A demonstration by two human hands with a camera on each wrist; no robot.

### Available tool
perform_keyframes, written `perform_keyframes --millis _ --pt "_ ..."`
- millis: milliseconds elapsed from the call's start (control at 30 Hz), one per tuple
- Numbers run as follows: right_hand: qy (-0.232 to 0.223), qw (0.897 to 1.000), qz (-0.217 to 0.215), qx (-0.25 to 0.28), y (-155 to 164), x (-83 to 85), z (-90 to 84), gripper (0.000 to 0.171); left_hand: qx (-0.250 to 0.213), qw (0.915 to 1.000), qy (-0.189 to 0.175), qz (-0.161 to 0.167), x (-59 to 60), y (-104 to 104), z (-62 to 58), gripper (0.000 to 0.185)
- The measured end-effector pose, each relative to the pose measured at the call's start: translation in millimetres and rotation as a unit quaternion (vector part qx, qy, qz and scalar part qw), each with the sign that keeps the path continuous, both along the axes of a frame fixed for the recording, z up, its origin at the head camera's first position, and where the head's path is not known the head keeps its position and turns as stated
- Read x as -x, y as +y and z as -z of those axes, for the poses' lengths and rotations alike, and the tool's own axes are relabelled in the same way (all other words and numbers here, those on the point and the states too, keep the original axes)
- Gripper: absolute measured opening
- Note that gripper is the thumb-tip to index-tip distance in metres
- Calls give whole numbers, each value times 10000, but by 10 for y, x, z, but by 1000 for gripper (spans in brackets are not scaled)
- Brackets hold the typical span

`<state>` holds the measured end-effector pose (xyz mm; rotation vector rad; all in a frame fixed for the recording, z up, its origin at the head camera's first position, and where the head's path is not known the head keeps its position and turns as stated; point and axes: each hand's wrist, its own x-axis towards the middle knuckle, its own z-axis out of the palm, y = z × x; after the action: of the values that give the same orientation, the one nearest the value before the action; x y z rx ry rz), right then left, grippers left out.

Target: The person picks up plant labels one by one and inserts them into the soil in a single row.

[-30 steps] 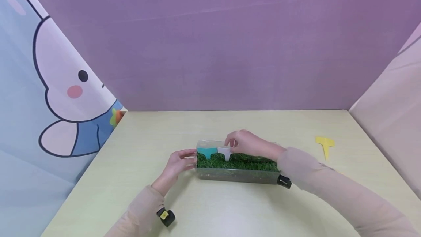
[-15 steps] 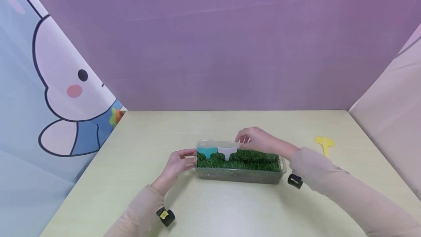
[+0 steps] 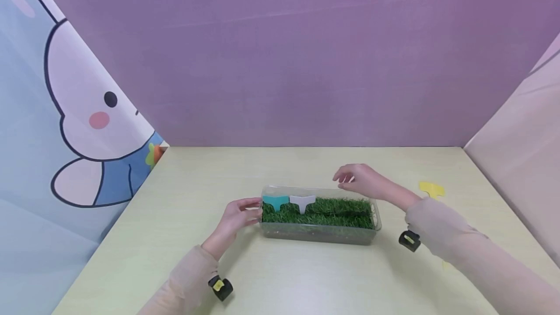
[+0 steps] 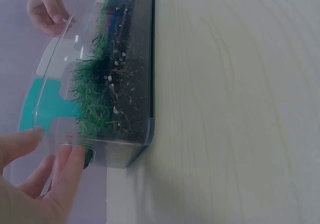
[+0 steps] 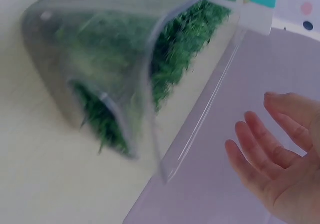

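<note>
Find clear box (image 3: 317, 235) on pale table (image 3: 323, 278), dark soil (image 4: 129, 86) inside beneath green grass (image 3: 341, 206). Confirm teal tag (image 3: 275, 201) standing in the grass at the box's left end, with white tag (image 3: 302, 202) just beside it, toward the box's middle.

Observe left hand (image 3: 236, 217) at the box's left end, fingers loosely bent and apart, tips touching the end near the teal tag; cannot tell how firmly. Observe right hand (image 3: 360, 180) raised beyond the box's rear rim, toward the right end and apart from it, fingers slightly curved and spread.

Record yellow tag (image 3: 431, 188) lying well to the right of the box, stem mostly hidden by right sleeve (image 3: 450, 242). Note purple backdrop (image 3: 280, 62) behind the box and printed cloth (image 3: 96, 183) well to its left.
</note>
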<state>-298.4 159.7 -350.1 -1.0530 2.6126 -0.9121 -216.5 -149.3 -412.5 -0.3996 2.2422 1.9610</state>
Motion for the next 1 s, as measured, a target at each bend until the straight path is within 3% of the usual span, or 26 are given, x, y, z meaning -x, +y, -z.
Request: perform_keyframes --millis 1000 --pt "179 9938 1090 -102 827 300 214 17 -26 10000 -42 70 5 8 -37 37"
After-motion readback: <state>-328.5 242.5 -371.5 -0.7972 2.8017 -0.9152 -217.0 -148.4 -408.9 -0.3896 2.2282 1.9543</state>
